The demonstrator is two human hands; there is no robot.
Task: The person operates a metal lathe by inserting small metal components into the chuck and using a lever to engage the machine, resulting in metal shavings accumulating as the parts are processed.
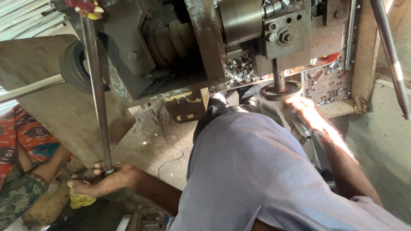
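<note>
- My left hand [100,182] is curled around the lower end of a long steel rod [96,90], fingers wrapped tight on it, with a scrap of yellow cloth [81,200] bunched under the palm. I judge the cloth is there to pad the grip against oil or heat.
- The rod runs straight up from that fist to a red and yellow knob [85,7] at the top of the machine [171,51], so it reads as a lever held low for leverage.
- My right hand [306,112] reaches forward and sits just below a round dark disc [280,90] on a short vertical shaft [278,75]. Strong sunlight washes it out, so I cannot tell whether the fingers are spread or closed; it appears to touch or nearly touch the disc's rim.
- Above and to either side of that hand, small metal rings [237,68] lie heaped in a tray [329,81] on the machine's bed, near enough to be reached from the disc.
- My grey trouser leg [257,171] fills the space between the two hands.
- Beyond my left hand, another person's patterned sleeve [21,141] shows at the frame's edge, apart from my own arm.
</note>
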